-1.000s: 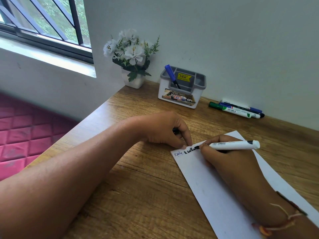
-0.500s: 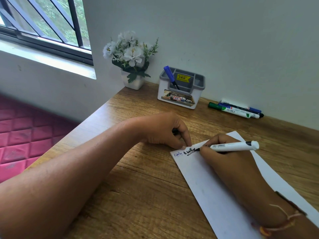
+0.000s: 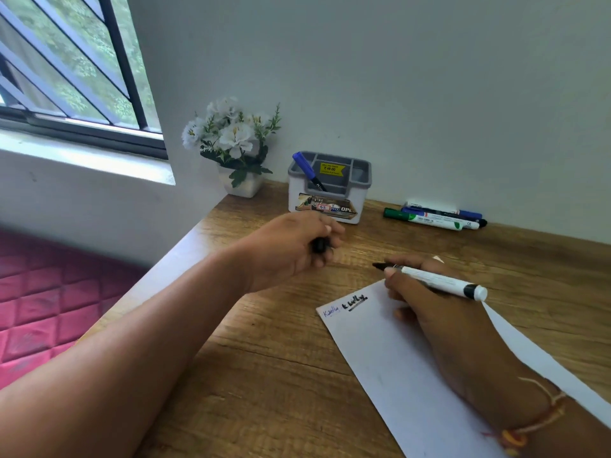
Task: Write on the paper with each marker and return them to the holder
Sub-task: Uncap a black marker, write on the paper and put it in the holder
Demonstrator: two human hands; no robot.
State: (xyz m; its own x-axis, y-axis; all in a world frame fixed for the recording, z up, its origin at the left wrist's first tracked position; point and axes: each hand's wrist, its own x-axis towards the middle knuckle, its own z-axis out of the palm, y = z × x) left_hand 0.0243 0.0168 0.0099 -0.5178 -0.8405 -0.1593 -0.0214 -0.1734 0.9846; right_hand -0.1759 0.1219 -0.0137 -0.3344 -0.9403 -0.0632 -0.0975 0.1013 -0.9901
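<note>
A white paper (image 3: 396,352) lies on the wooden desk (image 3: 264,375), with a blue word and a black word written near its top left corner. My right hand (image 3: 439,319) grips a white marker (image 3: 436,280) with a black tip, lifted off the sheet and pointing left. My left hand (image 3: 297,246) hovers above the desk, left of the paper, fingers curled round the black cap (image 3: 319,245). A grey and white holder (image 3: 330,188) stands at the wall with a blue marker (image 3: 307,170) leaning in it. Three more markers (image 3: 436,218) lie by the wall to its right.
A white pot of white flowers (image 3: 234,150) sits in the desk's back left corner beside the holder. A barred window (image 3: 66,67) is on the left wall. A pink quilted mattress (image 3: 39,302) lies below the desk's left edge.
My right hand has lifted the marker tip off the paper after finishing the black word. My left hand has left the paper's corner and moved up toward the holder with the cap.
</note>
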